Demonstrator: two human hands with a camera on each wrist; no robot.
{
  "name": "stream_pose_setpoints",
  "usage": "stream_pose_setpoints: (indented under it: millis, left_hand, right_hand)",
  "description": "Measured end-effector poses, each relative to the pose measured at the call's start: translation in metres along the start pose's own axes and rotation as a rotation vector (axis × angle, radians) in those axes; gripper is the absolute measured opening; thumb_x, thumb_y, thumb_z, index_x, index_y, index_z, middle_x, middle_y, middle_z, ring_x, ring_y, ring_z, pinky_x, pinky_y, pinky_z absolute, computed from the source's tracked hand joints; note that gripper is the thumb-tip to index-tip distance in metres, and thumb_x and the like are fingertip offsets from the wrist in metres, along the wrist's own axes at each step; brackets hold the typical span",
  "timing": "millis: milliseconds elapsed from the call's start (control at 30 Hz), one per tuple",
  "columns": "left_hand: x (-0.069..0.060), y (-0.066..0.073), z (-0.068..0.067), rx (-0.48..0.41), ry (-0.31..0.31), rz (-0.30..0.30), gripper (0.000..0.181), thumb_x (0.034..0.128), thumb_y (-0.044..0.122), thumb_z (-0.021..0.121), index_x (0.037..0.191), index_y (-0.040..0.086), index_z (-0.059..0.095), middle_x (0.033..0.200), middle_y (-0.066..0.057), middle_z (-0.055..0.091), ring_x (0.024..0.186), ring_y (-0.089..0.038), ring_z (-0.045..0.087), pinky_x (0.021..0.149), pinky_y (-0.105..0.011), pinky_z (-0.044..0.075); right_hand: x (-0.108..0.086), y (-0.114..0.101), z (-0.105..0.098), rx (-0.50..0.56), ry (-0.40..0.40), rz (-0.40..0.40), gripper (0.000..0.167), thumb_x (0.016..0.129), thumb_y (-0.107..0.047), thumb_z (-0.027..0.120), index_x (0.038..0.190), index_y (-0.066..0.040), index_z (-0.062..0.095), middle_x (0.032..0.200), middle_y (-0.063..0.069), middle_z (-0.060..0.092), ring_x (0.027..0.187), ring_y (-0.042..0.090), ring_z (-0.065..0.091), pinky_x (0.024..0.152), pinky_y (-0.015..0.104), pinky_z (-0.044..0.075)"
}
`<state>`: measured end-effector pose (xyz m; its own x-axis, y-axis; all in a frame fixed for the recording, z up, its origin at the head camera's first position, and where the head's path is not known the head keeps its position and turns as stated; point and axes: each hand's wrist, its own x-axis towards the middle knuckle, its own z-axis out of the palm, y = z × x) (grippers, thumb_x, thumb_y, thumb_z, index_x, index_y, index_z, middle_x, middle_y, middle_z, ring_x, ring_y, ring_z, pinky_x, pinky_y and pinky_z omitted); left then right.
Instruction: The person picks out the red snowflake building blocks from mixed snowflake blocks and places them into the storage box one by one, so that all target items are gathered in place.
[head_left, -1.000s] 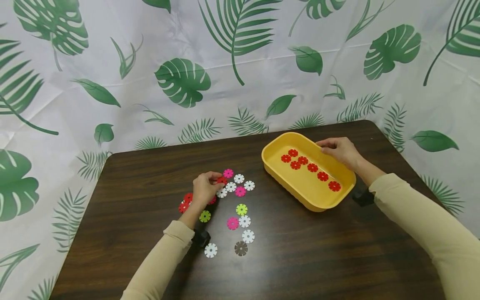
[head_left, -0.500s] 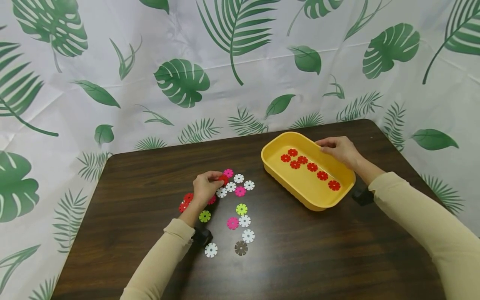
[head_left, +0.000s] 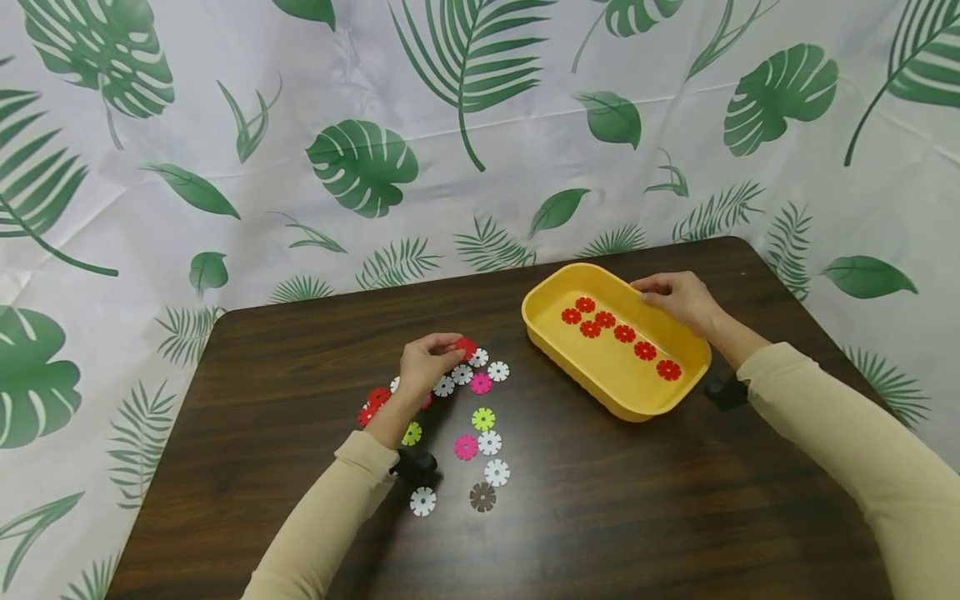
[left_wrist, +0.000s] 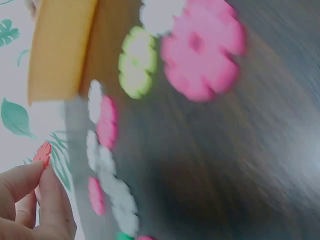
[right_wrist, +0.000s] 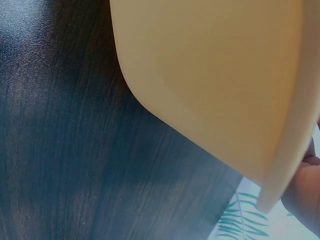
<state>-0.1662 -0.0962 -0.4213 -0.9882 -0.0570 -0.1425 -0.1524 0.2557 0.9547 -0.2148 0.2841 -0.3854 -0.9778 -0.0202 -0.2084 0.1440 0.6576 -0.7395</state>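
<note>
Left hand (head_left: 425, 364): thumb and fingertips pinching one red notched disc (head_left: 466, 347) by its edge. Disc is over the far end of the loose group, left of the tray; left wrist view shows it against the backdrop (head_left: 525, 167). White notched disc (head_left: 478, 358) just to its right; can't tell if they touch.

Right hand (head_left: 684, 302): gripping the far right side of the yellow tray (head_left: 600, 367) at the rim, thumb on the inner side; its other fingers are mostly hidden.

Tray sits on the right half of the dark wood table (head_left: 637, 517), set at an angle, seven red discs (head_left: 625, 339) lying inside.

Left of tray: more white discs, pink disc (head_left: 480, 382), lime disc (head_left: 483, 418); brown disc (head_left: 482, 497) at the near end. Two more red discs (head_left: 378, 398) left of the left forearm. Beige sleeves (head_left: 322, 508) on both arms.
</note>
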Motion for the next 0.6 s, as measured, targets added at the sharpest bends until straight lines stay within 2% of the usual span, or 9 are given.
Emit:
stream_pose_setpoints:
  millis: [100,200,333,533,600]
  left_hand:
    - [-0.001,0.011,0.008,-0.107,-0.037,-0.01,0.026,0.0805,-0.003,0.069,0.107,-0.003,0.068,0.085,-0.006,0.065,0.07,-0.005,0.056,0.064,-0.016,0.05]
    - [-0.001,0.021,0.019,-0.172,-0.071,-0.011,0.027,0.0805,-0.004,0.069,0.107,-0.004,0.068,0.082,-0.004,0.063,0.07,-0.006,0.057,0.065,-0.017,0.052]
    - [-0.002,0.036,0.036,-0.192,-0.105,-0.018,0.026,0.0803,-0.003,0.07,0.106,-0.003,0.068,0.081,-0.002,0.063,0.071,-0.006,0.057,0.067,-0.018,0.054]
    - [-0.001,0.059,0.065,-0.227,-0.176,-0.033,0.026,0.0814,-0.003,0.069,0.108,-0.001,0.068,0.083,-0.002,0.061,0.073,-0.008,0.057,0.079,-0.029,0.056]
    - [0.0,0.065,0.075,-0.219,-0.199,-0.034,0.026,0.0819,-0.002,0.069,0.108,0.0,0.068,0.084,-0.002,0.062,0.073,-0.008,0.057,0.075,-0.024,0.055]
  right_hand:
    - [0.0,0.0,0.0,0.001,0.0,-0.005,0.033,0.095,-0.009,0.054,0.127,0.002,0.056,0.121,0.025,0.055,0.097,0.033,0.057,0.084,0.031,0.054]
    - [0.0,0.0,-0.001,-0.003,-0.001,-0.006,0.033,0.095,-0.009,0.054,0.127,0.002,0.056,0.121,0.025,0.055,0.098,0.033,0.057,0.082,0.03,0.054]
    - [0.0,0.0,-0.001,-0.006,0.001,-0.001,0.034,0.095,-0.009,0.054,0.128,0.001,0.055,0.122,0.025,0.055,0.098,0.032,0.056,0.086,0.033,0.053]
    - [0.0,0.001,0.0,-0.009,0.002,-0.008,0.035,0.095,-0.01,0.054,0.128,0.001,0.055,0.123,0.025,0.055,0.098,0.032,0.057,0.091,0.038,0.051]
    - [0.0,0.001,0.001,-0.007,0.001,-0.01,0.035,0.095,-0.011,0.054,0.128,0.001,0.055,0.123,0.024,0.055,0.099,0.032,0.057,0.091,0.039,0.051]
